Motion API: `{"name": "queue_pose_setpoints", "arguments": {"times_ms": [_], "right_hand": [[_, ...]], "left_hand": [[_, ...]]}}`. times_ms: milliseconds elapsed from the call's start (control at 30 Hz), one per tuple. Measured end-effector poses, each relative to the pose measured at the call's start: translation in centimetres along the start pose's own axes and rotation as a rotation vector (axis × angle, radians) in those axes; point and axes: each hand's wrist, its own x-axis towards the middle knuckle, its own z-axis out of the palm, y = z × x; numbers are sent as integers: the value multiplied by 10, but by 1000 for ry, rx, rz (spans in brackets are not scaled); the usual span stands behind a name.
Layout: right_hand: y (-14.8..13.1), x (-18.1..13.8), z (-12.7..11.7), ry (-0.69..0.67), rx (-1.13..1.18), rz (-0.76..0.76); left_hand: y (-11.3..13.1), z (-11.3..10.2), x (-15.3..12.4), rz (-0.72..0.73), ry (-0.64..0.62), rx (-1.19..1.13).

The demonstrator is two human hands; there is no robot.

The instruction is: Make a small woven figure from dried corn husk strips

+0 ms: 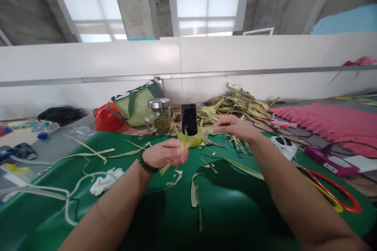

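My left hand (167, 153), with a dark beaded bracelet at the wrist, is closed around a pale yellow-green strip of dry husk (185, 142). One end of the strip sticks up past the fingers and another shows below them. My right hand (234, 127) is raised farther right with thumb and fingertips pinched together. Whatever it may hold is too small to make out. Between the hands a dark phone (189, 120) stands upright at a translucent yellow, rounded object (196, 140). Loose husk scraps (194, 193) lie on the green mat (232, 204) below.
A lidded glass jar (161, 123), a green bag (138, 104) and a red bag (107, 117) stand back left. Piled husks (243, 102) lie back right. Red-handled scissors (338, 194), a purple power strip (331, 160) and cables are at right; white tubing (69, 194) crosses the left.
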Motion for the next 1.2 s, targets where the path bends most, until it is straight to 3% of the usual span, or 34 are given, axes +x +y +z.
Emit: {"name": "queue_pose_setpoints", "arguments": {"times_ms": [133, 233, 267, 400, 533, 667, 833, 1000, 1100, 1200], "right_hand": [[15, 5, -11, 281, -245, 165], [3, 5, 18, 439, -344, 18], [-5, 3, 33, 409, -241, -57], [-32, -5, 85, -16, 319, -106], [-34, -6, 96, 85, 389, -47], [-29, -5, 92, 206, 124, -113], [-29, -6, 102, 134, 39, -49], [-30, -10, 109, 252, -562, -176], [-36, -16, 106, 141, -905, -151], [-46, -23, 94, -16, -1074, -104]], "left_hand": [[7, -2, -2, 186, 217, -198], [10, 3, 4, 140, 301, -230], [9, 5, 6, 94, 309, -226], [0, 12, 15, -54, 322, -180], [-4, 14, 18, -22, 381, -69], [-6, 12, 20, 20, 487, 165], [-11, 13, 26, 69, 682, 793], [-19, 12, 30, 66, 791, 1084], [-23, 13, 31, -21, 774, 1188], [-26, 18, 30, -164, 683, 1282]]}}
